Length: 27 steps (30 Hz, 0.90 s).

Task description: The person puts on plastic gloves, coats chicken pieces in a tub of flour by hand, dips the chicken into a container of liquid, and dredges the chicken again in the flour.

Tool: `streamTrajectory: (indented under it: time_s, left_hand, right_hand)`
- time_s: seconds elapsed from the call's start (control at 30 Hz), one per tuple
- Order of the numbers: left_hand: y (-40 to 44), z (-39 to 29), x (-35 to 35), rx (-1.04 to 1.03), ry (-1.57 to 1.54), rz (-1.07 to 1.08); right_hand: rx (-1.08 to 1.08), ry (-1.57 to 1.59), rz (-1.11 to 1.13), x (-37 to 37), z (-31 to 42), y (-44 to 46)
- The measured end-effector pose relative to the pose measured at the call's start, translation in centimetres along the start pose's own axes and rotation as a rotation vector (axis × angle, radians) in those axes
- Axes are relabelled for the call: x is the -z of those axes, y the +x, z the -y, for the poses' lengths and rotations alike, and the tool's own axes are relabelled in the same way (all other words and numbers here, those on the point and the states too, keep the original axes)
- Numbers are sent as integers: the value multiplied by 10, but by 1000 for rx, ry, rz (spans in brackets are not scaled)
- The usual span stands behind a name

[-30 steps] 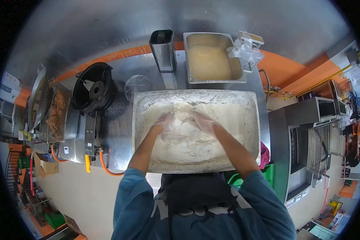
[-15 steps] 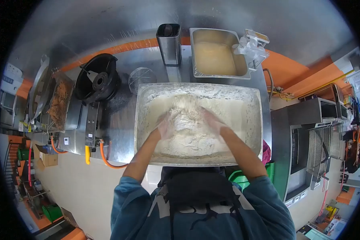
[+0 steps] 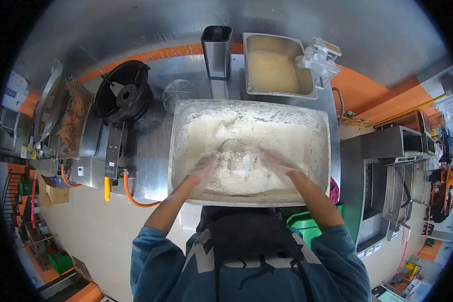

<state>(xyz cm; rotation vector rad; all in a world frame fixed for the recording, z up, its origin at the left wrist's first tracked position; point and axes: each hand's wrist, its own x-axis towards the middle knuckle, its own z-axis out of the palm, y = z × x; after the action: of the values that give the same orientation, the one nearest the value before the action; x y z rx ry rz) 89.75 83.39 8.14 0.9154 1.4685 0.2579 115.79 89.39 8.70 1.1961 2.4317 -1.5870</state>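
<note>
Flanking flour point(image 3: 242, 173); hands point(image 3: 204, 166) point(image 3: 278, 164) nearer body point(image 3: 251, 269) than before

No words, numbers or brands can be read here

Clock hours taken from the view's centre, only illegible marks show: a small white label point(image 3: 110, 164) on the burner control box point(image 3: 114, 148) at 9 o'clock; farther out at the same hour, a white square plate point(image 3: 80, 171) with a dark panel, on the steel counter's front edge point(image 3: 93, 173); a row of white stickers point(image 3: 370, 251) low on the steel fryer unit point(image 3: 351, 186) at 4 o'clock; and, near 5 and between 6 and 7, large pale shapes point(image 3: 204, 252) on the teal shirt point(image 3: 196, 279), letters or pattern, part-hidden by the black apron point(image 3: 251, 236)
</note>
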Motion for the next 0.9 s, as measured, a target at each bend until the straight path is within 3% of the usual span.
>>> streamTrajectory:
  time_s: [0.07, 0.17, 0.2, 0.27, 0.37, 0.47, 0.57, 0.63, 0.7, 0.77, 0.87, 0.9]
  left_hand:
    - [22, 28, 20, -20, 606, 51]
    - [6, 24, 4, -276, 552, 54]
    - [10, 24, -4, -247, 356, 58]
    - [34, 24, -25, -191, -28, 61]
    - [63, 29, -50, -80, -608, 69]
    - [28, 0, -2, -454, 291, -103]
    - [30, 26, 18, -394, 910, -35]
    - [24, 43, 6, -293, 771, 97]
    - [29, 51, -18, -216, 474, 147]
    - [45, 54, -42, -129, 165, 144]
    - [58, 38, -52, -90, -50, -27]
    - [65, 35, -45, -156, -10, -101]
  right_hand:
    - [-25, 371, 58, 10, -33, -18]
    - [-198, 331, -5, -11, -18, -27]
    - [-198, 369, -2, -29, -28, -17]
    - [-325, 744, -70, -38, 2, 2]
    - [-311, 1106, -197, -35, 27, 7]
    - [-253, 697, -165, 10, 53, -27]
    - [-220, 623, 82, 1, -17, -48]
    - [-342, 645, 192, -28, -34, -42]
    - [-239, 519, 189, -55, -42, -23]
    - [148, 203, 87, -70, -49, -3]
    - [-255, 879, 3, -65, -27, 28]
    - [-122, 474, -44, -48, -18, 27]
